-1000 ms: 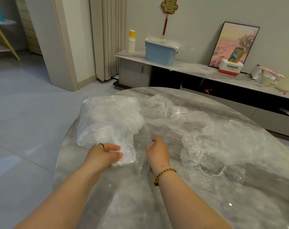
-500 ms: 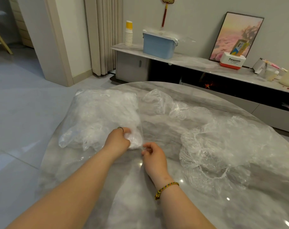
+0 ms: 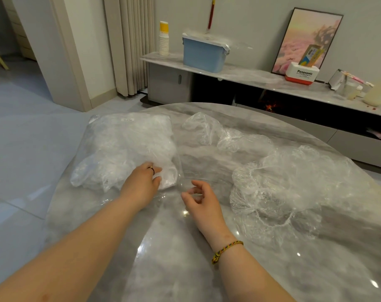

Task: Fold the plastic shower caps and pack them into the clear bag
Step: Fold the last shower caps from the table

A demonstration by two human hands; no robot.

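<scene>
- Shower caps lie loose and crumpled on the marble table, to the right of the stuffed clear bag.
- Left hand grips a folded cap at the bag's near end.
- Right hand hovers just beside it, fingers loosely curled, holding nothing.

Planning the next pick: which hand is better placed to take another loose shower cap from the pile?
Right. The right hand holds nothing and hovers nearer the loose shower caps, on its side; the left hand pinches the clear bag.
</scene>
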